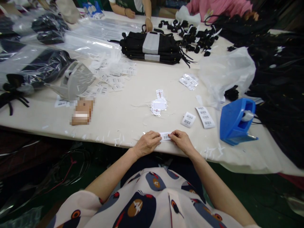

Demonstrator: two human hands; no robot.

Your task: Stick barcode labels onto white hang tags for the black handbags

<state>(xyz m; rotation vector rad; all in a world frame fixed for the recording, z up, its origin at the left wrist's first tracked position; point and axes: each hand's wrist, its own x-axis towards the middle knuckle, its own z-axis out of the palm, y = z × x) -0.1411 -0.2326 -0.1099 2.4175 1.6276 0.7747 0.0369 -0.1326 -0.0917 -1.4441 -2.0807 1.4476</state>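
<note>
At the table's front edge a small white barcode label (165, 136) lies between my two hands. My left hand (148, 143) has its fingers bent together over the label's left end. The right end is pinched between the thumb and fingers of my right hand (182, 142). Just beyond is a small pile of white hang tags (159, 104) with thin strings. A square barcode sticker piece (188, 119) and a longer barcode sticker strip (205, 117) lie to the right, beside a blue tape dispenser (234, 122).
A grey tape dispenser (77, 79) stands left, near scattered barcode labels (111, 76). Stacked black bags (133, 44) sit at the back, by a co-worker's hand (148, 24). Plastic-wrapped bags (35, 66) lie left; black fabric (280, 88) covers the right side. Paper scraps dot the front edge.
</note>
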